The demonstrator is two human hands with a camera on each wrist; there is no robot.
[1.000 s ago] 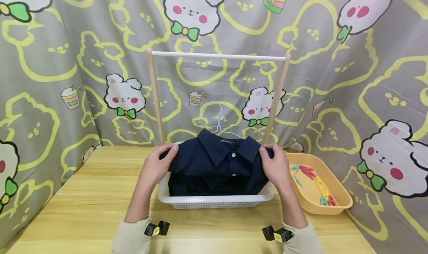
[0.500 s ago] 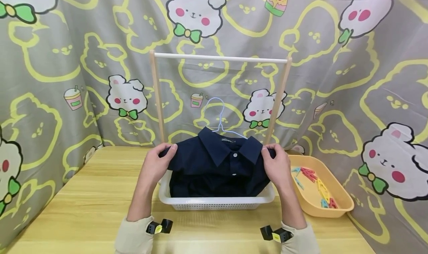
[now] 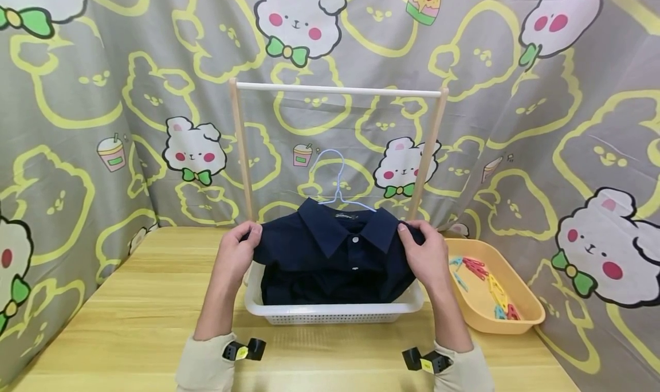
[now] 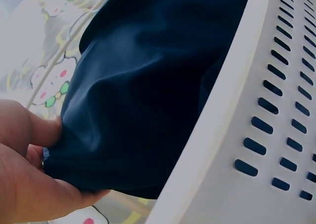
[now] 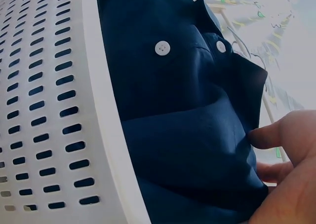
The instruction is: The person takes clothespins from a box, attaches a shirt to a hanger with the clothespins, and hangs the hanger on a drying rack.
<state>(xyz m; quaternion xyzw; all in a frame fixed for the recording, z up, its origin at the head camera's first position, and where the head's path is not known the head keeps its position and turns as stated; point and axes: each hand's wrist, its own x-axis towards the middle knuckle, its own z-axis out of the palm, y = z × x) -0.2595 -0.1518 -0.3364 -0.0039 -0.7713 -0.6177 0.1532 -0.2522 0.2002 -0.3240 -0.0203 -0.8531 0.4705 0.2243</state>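
Note:
A navy shirt with a pointed collar and white buttons is partly raised out of a white perforated basket. My left hand pinches it at the left shoulder, thumb on the near side. At the other shoulder my right hand grips the fabric the same way; in the right wrist view its thumb presses the navy cloth. A pale blue wire hanger rises from the neck opening, its hook up; the rest of it is hidden inside the shirt. The lower part of the shirt lies bunched in the basket.
Behind the basket stands a rack with wooden posts and a white bar. To the right, an orange tub holds several coloured clothespins. A patterned curtain surrounds the wooden table.
The hanger's hook stands slightly higher than a second ago. My left hand and the collar have shifted slightly left in the last half second. Both hands keep hold of the shirt.

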